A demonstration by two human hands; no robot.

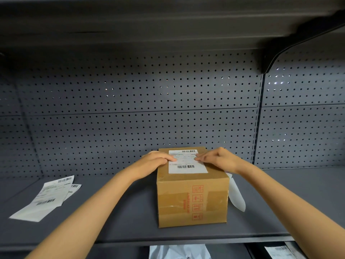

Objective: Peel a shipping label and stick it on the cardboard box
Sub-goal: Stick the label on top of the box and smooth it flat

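Observation:
A brown cardboard box (192, 199) with red handling symbols on its near side stands on the grey shelf (121, 212). A white shipping label (187, 166) with two barcodes lies flat on the box top. My left hand (155, 159) rests on the top's left part, fingertips pressing the label's left edge. My right hand (217, 158) lies on the right part, fingertips pressing the label's right edge. Both hands are flat, fingers together, holding nothing.
Two or three loose labels (46, 197) lie on the shelf at the left. A white backing sheet (237, 197) lies right of the box. A perforated back panel (149, 118) and an upper shelf (168, 25) bound the space. Below are a white bag (179, 251) and another label (280, 252).

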